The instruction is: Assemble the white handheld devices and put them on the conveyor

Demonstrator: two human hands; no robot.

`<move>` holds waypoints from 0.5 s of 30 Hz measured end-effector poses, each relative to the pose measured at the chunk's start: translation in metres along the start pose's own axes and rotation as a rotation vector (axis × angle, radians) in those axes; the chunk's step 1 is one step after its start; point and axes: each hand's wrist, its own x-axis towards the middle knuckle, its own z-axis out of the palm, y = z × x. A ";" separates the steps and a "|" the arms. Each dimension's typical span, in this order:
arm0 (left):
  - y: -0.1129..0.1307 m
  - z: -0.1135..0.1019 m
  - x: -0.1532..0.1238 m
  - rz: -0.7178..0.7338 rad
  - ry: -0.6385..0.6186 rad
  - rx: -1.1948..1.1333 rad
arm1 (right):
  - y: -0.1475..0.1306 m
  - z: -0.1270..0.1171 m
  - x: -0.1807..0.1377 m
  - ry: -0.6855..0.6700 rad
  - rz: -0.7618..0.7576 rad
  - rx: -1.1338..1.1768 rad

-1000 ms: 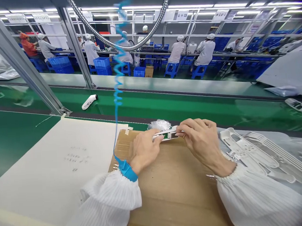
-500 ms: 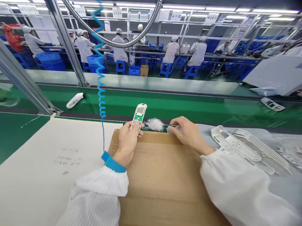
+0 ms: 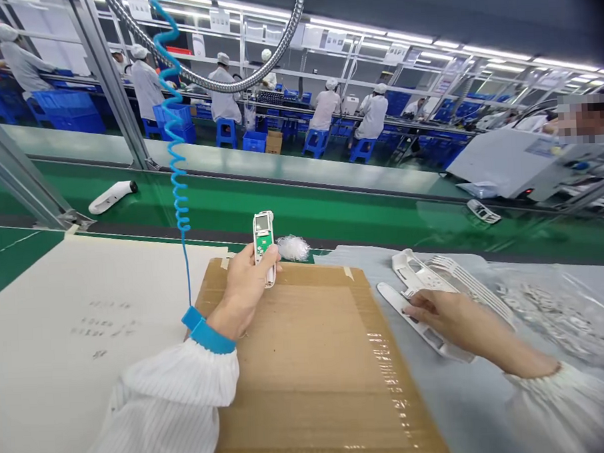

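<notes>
My left hand (image 3: 244,286) grips a slim white device half with a green circuit board and small screen (image 3: 263,240), held upright over the far edge of a cardboard sheet (image 3: 312,359). A blue wrist strap (image 3: 206,331) with a coiled blue cord (image 3: 174,145) is on that wrist. My right hand (image 3: 439,317) rests on a flat white plastic cover (image 3: 421,325) at the left end of a pile of white plastic shells (image 3: 449,280) lying on plastic film; its fingers curl over the cover. A small crumpled clear wrap (image 3: 293,247) lies beside the device.
A white sheet (image 3: 76,336) covers the bench on the left. Beyond runs a green conveyor belt (image 3: 331,208) carrying a white handheld unit (image 3: 111,195) and another white part (image 3: 483,210). A metal post (image 3: 110,81) and a flexible metal hose (image 3: 245,75) stand ahead. Several workers sit at a far line.
My right hand left the device and swung right, down onto the white cover in the pile. My left hand turned the device upright and now holds it alone.
</notes>
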 end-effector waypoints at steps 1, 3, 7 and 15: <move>0.000 0.000 -0.001 -0.010 -0.012 -0.014 | -0.003 -0.002 -0.001 -0.047 0.008 0.011; 0.000 0.001 -0.002 -0.033 -0.026 -0.053 | -0.009 -0.007 -0.003 -0.108 0.013 0.040; 0.000 0.002 -0.002 -0.046 -0.057 -0.073 | -0.013 -0.020 -0.009 -0.190 -0.050 0.142; 0.003 0.003 -0.003 -0.068 -0.060 -0.088 | 0.007 -0.017 0.011 0.144 -0.168 -0.080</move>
